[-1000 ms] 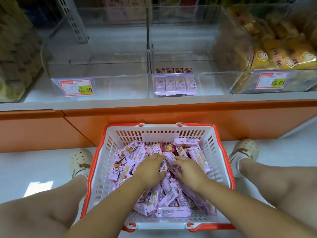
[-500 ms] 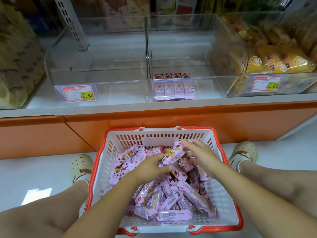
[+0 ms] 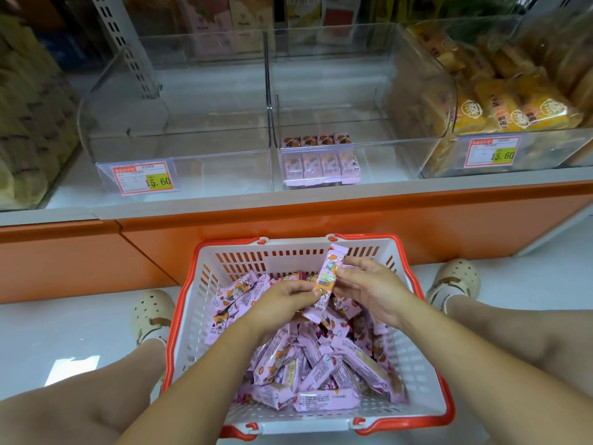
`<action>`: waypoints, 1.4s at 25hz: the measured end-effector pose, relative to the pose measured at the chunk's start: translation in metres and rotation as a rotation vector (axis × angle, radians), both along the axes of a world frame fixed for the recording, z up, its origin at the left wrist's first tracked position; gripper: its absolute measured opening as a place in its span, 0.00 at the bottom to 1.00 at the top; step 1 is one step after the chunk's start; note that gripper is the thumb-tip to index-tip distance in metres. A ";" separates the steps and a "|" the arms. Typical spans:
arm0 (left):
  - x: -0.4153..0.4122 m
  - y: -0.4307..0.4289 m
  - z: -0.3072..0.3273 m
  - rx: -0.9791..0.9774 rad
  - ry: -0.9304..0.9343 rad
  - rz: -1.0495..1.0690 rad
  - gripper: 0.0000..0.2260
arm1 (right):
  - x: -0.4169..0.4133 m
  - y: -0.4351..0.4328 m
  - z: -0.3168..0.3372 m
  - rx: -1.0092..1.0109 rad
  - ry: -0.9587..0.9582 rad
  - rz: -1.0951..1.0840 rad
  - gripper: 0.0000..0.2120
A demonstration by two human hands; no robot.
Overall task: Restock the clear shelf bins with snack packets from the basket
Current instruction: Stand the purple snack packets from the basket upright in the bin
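both hands pinch one pink packet [image 3: 330, 274] upright over the 12 o'clock end of the basket [image 3: 288, 258]: the left hand [image 3: 282, 303] at its lower half, the right hand [image 3: 369, 290] at its middle. it looks light, crinkly and slick, likely brittle inside, so grip the flat sides gently. the bin [image 3: 378, 123] at 12 o'clock holds one row [image 3: 321, 162].

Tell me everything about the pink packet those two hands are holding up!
The packet is a long, slim, shiny pink wrapper with cartoon print, an orange patch and crimped ends. It stands almost upright, top leaning slightly right, above the pile in the basket. The left hand pinches its lower part; the right hand pinches its middle.
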State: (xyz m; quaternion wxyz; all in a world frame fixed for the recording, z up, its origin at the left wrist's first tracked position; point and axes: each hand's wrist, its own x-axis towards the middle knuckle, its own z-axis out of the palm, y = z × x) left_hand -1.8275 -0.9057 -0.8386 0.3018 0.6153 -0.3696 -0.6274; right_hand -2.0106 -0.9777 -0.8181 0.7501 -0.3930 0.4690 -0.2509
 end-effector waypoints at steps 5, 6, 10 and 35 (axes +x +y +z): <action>-0.005 0.002 0.005 0.006 0.034 0.041 0.12 | 0.003 0.010 0.009 -0.067 0.080 0.043 0.25; -0.005 0.002 0.007 -0.002 0.032 0.043 0.13 | 0.003 0.012 0.011 -0.099 0.101 0.050 0.27; -0.005 0.000 0.014 -0.116 0.013 0.082 0.17 | 0.003 0.015 0.011 -0.287 0.267 0.098 0.28; 0.091 -0.132 0.188 -0.977 -1.192 -0.227 0.34 | 0.026 -0.175 0.214 -0.586 0.888 0.082 0.31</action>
